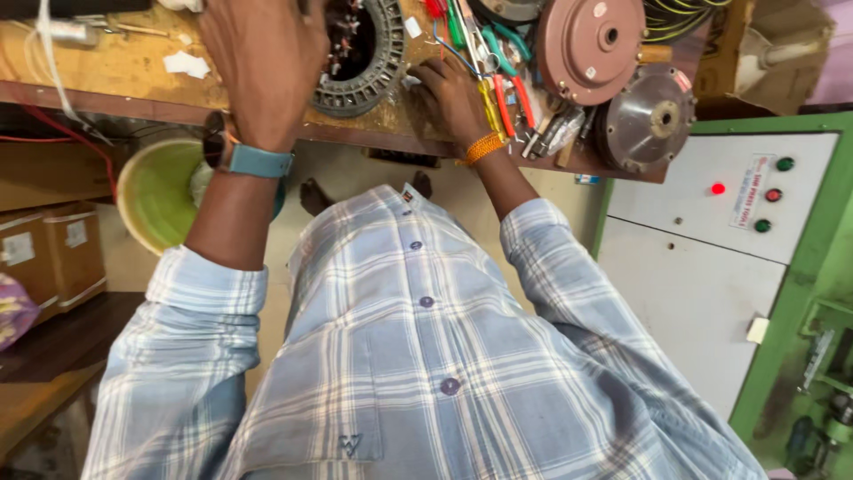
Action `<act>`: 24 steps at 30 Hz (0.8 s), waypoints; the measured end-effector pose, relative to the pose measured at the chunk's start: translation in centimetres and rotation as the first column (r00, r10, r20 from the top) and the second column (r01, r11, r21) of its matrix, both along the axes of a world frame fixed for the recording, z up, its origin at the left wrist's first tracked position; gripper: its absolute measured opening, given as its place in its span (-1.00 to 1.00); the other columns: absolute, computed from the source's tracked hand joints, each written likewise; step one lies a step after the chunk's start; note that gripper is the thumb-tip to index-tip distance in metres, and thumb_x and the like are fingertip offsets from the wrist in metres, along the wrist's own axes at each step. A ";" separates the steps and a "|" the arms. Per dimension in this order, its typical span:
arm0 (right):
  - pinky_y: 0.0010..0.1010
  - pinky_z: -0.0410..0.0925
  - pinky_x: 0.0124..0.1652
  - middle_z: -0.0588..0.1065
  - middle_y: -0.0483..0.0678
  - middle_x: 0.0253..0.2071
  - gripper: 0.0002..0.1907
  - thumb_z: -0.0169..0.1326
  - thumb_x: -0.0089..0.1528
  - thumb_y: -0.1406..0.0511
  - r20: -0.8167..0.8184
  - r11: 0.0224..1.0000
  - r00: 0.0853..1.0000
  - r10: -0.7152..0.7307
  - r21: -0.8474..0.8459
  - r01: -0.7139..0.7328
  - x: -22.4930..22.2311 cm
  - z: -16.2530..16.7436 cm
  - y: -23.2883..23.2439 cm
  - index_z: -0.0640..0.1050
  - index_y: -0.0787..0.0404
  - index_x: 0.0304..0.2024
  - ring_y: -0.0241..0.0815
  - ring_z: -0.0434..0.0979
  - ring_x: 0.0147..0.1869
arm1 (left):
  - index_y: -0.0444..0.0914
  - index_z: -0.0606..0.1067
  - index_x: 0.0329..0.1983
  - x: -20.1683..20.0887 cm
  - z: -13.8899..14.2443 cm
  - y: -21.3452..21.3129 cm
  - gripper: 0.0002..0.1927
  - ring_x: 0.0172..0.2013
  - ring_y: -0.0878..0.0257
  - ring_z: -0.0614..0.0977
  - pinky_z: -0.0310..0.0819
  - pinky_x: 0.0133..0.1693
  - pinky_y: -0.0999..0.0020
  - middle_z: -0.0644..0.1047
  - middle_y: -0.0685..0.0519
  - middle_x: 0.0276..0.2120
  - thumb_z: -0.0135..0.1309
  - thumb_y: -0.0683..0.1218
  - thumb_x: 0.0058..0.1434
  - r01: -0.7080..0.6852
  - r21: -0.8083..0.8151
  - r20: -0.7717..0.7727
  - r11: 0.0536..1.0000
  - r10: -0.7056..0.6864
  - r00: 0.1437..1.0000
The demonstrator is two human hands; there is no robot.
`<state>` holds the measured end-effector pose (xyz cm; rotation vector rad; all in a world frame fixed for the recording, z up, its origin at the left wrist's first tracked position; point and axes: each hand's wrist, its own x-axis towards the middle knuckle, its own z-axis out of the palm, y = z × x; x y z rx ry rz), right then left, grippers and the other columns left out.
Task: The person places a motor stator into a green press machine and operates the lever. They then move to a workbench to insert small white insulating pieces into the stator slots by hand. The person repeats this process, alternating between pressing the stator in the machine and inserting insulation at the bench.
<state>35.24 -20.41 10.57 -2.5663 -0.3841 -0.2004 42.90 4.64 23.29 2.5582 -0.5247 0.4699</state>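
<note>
The left hand [267, 62] is running off the top edge, fingers unseen; the stator [355, 58] is getting cropped there too.

A single head-worn camera looks steeply down the person's own shirt front, close in, with the counter [133, 67] edge and both hands along the top.

The shirt [418, 373] is pale blue with a white and grey plaid, its buttons purple-grey. The left hand [262, 62] wears a teal watch strap [259, 162]; the right hand [453, 93] has an orange thread band [484, 147] at the wrist. The bench [133, 71] is yellowish wood with a dark brown front edge. The stator ring [364, 53] is dark grey, the round cover [591, 40] reddish brown, the pliers [511, 102] red-handled. The bucket [160, 191] is lime green, and the cabinet [702, 240] is white with a green frame.
</note>
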 end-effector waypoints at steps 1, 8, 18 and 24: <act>-0.13 0.37 0.02 0.54 0.02 -0.01 -0.76 0.16 0.24 0.34 -0.022 0.997 0.999 0.025 -0.068 -0.027 0.6 0.2 0.3 0.62 0.22 -0.04 0.12 0.45 0.08 | -0.33 0.57 -0.25 -0.2 0.2 0.2 -0.75 -0.41 -0.27 0.57 0.40 -0.40 -0.09 0.55 -0.27 -0.43 0.31 -0.04 0.37 -0.003 -0.021 0.017 1.000 0.004 1.000; -0.13 0.34 0.12 0.47 0.01 0.12 -0.57 0.03 0.23 0.32 0.006 0.912 0.966 0.259 -0.330 -0.242 2.8 0.7 -0.3 0.52 0.16 0.17 0.04 0.45 0.19 | -0.33 0.54 0.14 -1.2 -0.8 -0.6 -0.57 -0.02 -0.16 0.61 0.56 -0.01 0.05 0.53 -0.25 0.04 0.33 -0.23 0.20 0.077 -0.415 0.188 0.907 0.003 0.982; -0.22 0.43 -0.01 0.56 0.02 -0.07 -0.76 0.23 0.22 0.34 0.038 0.969 0.974 -0.224 0.110 0.219 4.9 -0.5 1.1 0.63 0.19 -0.04 0.04 0.57 0.00 | -0.30 0.58 0.04 -2.0 -0.4 -1.5 -0.68 -0.15 -0.10 0.58 0.47 -0.10 0.03 0.50 -0.10 -0.18 0.34 -0.14 0.26 -0.087 -0.433 0.079 0.897 0.133 0.988; -0.40 0.45 -0.33 0.55 -0.07 -0.32 -0.74 0.18 0.30 0.35 -0.594 0.366 0.761 -0.262 0.668 0.648 0.7 -0.6 -0.4 0.60 0.28 0.04 -0.27 0.54 -0.34 | -0.25 0.59 -0.14 -0.3 0.4 -1.8 -0.77 -0.20 -0.01 0.61 0.48 -0.15 0.08 0.52 -0.05 -0.21 0.36 -0.09 0.21 -0.185 -0.425 -0.100 0.886 0.157 0.983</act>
